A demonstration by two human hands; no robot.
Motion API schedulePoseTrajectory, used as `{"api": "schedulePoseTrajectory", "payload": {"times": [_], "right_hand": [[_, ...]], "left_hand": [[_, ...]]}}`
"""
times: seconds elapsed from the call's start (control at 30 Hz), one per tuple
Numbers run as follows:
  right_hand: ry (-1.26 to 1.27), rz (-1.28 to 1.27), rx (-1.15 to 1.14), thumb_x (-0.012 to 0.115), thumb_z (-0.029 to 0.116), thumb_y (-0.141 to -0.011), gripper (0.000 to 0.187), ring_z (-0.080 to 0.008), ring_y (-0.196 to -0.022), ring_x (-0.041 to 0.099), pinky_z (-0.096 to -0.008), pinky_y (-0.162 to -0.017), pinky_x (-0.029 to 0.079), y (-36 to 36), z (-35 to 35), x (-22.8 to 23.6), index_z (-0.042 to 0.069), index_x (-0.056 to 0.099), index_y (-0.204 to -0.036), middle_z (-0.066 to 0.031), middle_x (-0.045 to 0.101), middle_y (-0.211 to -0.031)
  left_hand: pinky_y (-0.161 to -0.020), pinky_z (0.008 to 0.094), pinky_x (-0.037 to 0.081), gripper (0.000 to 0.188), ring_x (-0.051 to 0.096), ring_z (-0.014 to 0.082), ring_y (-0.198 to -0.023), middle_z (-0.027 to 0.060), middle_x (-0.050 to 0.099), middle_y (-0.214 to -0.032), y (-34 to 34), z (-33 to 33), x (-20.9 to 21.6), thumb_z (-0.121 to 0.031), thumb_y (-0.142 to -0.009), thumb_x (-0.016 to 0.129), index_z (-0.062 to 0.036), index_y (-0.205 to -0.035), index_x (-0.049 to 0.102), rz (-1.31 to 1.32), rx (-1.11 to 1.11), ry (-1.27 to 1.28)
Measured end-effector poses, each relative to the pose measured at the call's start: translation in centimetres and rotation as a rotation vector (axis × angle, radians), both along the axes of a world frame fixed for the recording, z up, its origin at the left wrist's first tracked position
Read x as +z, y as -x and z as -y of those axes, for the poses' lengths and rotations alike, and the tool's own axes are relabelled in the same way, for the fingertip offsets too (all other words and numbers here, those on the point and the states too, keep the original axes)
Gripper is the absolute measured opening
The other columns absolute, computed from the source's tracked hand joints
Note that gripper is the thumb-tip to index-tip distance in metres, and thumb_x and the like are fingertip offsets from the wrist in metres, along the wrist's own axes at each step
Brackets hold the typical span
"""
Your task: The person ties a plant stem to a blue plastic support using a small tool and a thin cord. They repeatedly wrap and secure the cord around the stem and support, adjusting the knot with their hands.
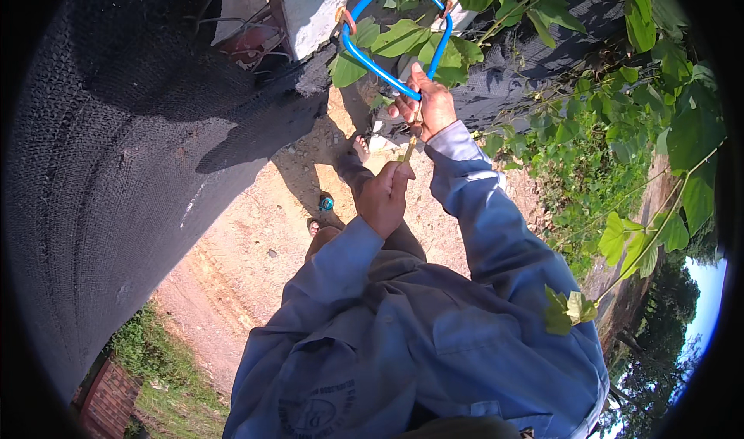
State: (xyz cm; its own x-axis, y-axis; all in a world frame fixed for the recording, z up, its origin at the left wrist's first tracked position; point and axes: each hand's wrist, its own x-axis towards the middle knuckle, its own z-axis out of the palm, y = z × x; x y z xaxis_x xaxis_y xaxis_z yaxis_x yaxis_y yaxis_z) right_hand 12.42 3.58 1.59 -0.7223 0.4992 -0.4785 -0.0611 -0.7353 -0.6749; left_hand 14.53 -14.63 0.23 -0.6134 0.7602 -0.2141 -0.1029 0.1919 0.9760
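Observation:
A loop of glossy blue cable or tube (381,70) hangs from a rusty metal ring (348,22) on the left and a second rusty link (446,7) on the right. My right hand (435,107) is closed around the loop's near corner, its thumb and fingers beside the blue end. Just below it, my left hand (385,195) pinches a thin yellowish-brown piece (410,148) that points up toward the right hand. This piece seems to meet a small brownish part under the right fingers. Whether it is a key or a stick I cannot tell.
Black mesh netting (147,152) covers the left side, beside a pale post (314,9). Leafy vines (573,129) crowd the right, one stem reaching near my right sleeve. Sandy ground (240,245) lies below, with a small teal object (326,202) near my feet.

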Motion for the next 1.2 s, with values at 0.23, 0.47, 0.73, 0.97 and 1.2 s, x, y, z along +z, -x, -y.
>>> {"api": "schedulePoseTrajectory", "payload": {"times": [0.23,0.47,0.73,0.97,1.2], "right_hand": [[-0.078,-0.039,0.021,0.049,0.042,-0.099,0.045,-0.0190,-0.041,0.046,-0.0432,-0.058,0.053,-0.1,-0.2,-1.2,0.010,0.043,-0.068,-0.0037,0.040,-0.050],[-0.037,-0.027,0.046,0.052,0.042,-0.097,0.046,-0.0212,-0.038,0.045,-0.0432,-0.057,0.048,0.1,-0.7,-2.6,0.009,0.044,-0.066,-0.0049,0.039,-0.046],[-0.041,-0.044,0.088,0.051,0.043,-0.098,0.047,-0.0220,-0.036,0.042,-0.0410,-0.053,0.045,0.1,-1.1,-2.9,0.010,0.044,-0.064,-0.0053,0.039,-0.044],[-0.112,0.039,0.110,0.048,0.043,-0.099,0.047,-0.0199,-0.038,0.040,-0.0376,-0.049,0.040,0.6,-0.7,-3.1,0.011,0.043,-0.065,-0.0036,0.039,-0.046],[-0.058,0.009,0.186,0.049,0.042,-0.098,0.040,-0.0207,-0.050,0.051,-0.0350,-0.052,0.045,-0.2,-0.9,-2.0,0.005,0.050,-0.081,-0.0071,0.048,-0.058]], "left_hand": [[-0.042,0.0179,0.033,0.026,0.045,0.0042,-0.058,-0.0005,0.058,-0.082,3.5,-4.8,1.7,-0.030,-0.099,0.049,-0.0065,-0.101,0.059,1.052,0.086,-0.274],[-0.038,0.0193,0.021,0.018,0.028,0.0016,-0.047,-0.0080,0.035,-0.062,2.4,-5.4,0.0,-0.027,-0.097,0.053,-0.0094,-0.093,0.056,1.261,0.175,-0.348],[-0.035,0.0209,0.019,0.023,0.026,0.0025,-0.040,-0.0088,0.031,-0.056,1.1,-6.3,0.9,-0.028,-0.096,0.054,-0.0056,-0.093,0.057,1.363,0.339,-0.411],[-0.038,0.0214,0.019,0.024,0.024,0.0021,-0.043,-0.0085,0.029,-0.058,0.9,-6.1,-1.2,-0.029,-0.097,0.054,-0.0056,-0.093,0.057,1.268,0.315,-0.425],[-0.038,0.0207,0.019,0.029,0.025,0.0017,-0.042,-0.0081,0.030,-0.056,0.8,-5.6,-2.5,-0.034,-0.100,0.050,-0.0066,-0.090,0.056,1.226,0.181,-0.414]]}}
